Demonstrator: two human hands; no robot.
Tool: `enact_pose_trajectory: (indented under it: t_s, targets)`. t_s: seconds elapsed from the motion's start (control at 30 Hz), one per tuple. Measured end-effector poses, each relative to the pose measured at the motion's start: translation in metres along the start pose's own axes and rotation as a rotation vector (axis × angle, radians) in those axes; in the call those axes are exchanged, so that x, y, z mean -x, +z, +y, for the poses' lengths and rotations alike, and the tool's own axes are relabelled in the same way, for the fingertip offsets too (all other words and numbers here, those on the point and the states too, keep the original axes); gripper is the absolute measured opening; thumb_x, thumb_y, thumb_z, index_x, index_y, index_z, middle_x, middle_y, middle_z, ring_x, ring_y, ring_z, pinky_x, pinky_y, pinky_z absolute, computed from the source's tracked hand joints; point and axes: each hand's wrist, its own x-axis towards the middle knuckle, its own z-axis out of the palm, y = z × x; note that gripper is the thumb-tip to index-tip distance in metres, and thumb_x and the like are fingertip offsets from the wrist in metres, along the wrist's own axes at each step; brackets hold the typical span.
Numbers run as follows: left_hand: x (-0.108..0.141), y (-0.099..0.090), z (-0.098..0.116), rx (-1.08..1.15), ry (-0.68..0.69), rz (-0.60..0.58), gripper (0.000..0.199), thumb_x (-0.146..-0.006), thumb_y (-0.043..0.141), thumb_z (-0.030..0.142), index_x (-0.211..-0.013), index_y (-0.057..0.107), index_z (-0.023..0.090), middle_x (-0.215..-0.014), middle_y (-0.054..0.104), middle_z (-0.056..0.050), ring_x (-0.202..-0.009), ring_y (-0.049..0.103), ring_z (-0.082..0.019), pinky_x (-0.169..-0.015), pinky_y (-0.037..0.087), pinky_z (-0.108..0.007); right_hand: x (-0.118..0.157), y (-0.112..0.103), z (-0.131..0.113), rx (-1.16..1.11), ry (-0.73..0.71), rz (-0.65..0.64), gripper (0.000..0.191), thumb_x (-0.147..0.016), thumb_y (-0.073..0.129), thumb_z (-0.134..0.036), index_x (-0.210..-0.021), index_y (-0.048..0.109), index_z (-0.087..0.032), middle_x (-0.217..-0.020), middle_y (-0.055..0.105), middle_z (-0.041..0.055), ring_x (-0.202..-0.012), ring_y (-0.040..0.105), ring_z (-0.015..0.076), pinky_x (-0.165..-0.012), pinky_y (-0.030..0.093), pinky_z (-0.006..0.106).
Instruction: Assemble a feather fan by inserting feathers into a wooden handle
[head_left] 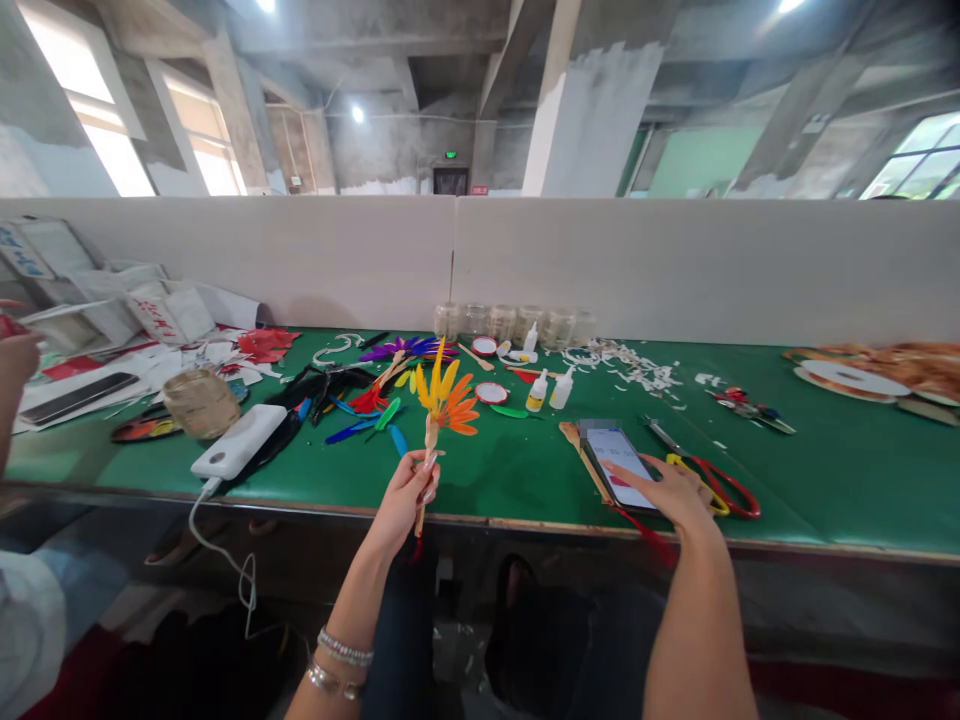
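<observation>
Head view: a feathered stick [429, 470] is pinched upright between the curled fingers of the left hand [405, 500], its yellow and orange feathers fanned above the table's near edge. The spread fingers of the right hand [664, 490] are laid on a phone [619, 465], beside red-and-yellow scissors [712, 485]. The stick could be dropped if the pinch were loosened, and glue bottles [538, 392] at centre could be knocked over by a careless reach. Loose feathers and a power bank [240, 440] lie on the green table top [847, 490]. A white partition [675, 270] runs behind, below concrete pillars and windows at upper left.
</observation>
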Motion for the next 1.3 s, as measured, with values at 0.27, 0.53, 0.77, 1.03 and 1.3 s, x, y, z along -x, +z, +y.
enact_pose_trajectory:
  t_s: [0.27, 0.53, 0.77, 1.03, 1.3]
  targets:
    - [0.003, 0.006, 0.002, 0.018, -0.025, -0.032, 0.037, -0.07, 0.063, 0.042, -0.091, 0.051, 0.014, -0.075, 0.064, -0.004, -0.059, 0.057, -0.01, -0.053, 0.038, -0.021, 0.028, -0.009, -0.051, -0.519, -0.2, 0.214, 0.06, -0.073, 0.038, -0.063, -0.097, 0.061, -0.013, -0.1, 0.06, 0.0148, -0.097, 0.053, 0.0266, -0.083, 0.042, 0.04]
    - [-0.014, 0.022, 0.007, -0.118, 0.129, -0.002, 0.03, -0.069, 0.064, 0.043, -0.078, 0.051, 0.017, -0.083, 0.068, -0.005, -0.093, 0.06, -0.018, -0.086, 0.039, -0.031, 0.116, 0.017, -0.13, -0.731, -0.702, -0.936, 0.039, -0.075, 0.057, -0.046, -0.102, 0.057, -0.018, -0.094, 0.063, 0.0056, -0.081, 0.058, 0.0178, -0.074, 0.046, 0.032]
    - [-0.023, 0.025, 0.023, -0.344, 0.146, 0.005, 0.025, -0.066, 0.067, 0.038, -0.067, 0.061, 0.014, -0.076, 0.068, -0.005, -0.071, 0.06, -0.015, -0.063, 0.044, -0.023, 0.145, 0.04, -0.15, -0.88, -0.62, -1.133, 0.036, -0.08, 0.049, -0.048, -0.094, 0.051, -0.016, -0.068, 0.062, 0.0003, -0.054, 0.054, 0.0107, -0.051, 0.043, 0.023]
    - [-0.023, 0.026, 0.023, -0.809, 0.346, 0.011, 0.029, -0.082, 0.047, 0.036, -0.087, 0.069, 0.019, -0.084, 0.068, -0.005, -0.059, 0.054, -0.013, -0.051, 0.04, -0.023, 0.157, 0.058, -0.154, -1.028, -0.463, -1.203, 0.037, -0.082, 0.039, -0.056, -0.085, 0.04, -0.018, -0.05, 0.057, -0.0046, -0.029, 0.043, 0.0066, -0.027, 0.023, 0.016]
    - [-0.029, 0.02, 0.024, -1.444, 0.7, -0.033, 0.025, -0.085, 0.037, 0.019, -0.07, 0.058, 0.019, -0.071, 0.059, -0.006, -0.069, 0.05, -0.017, -0.065, 0.036, -0.029, 0.17, 0.061, -0.16, -1.074, -0.424, -1.088, 0.037, -0.08, 0.039, -0.057, -0.083, 0.039, -0.02, -0.037, 0.045, -0.0106, -0.021, 0.026, 0.0038, -0.024, 0.016, 0.016]
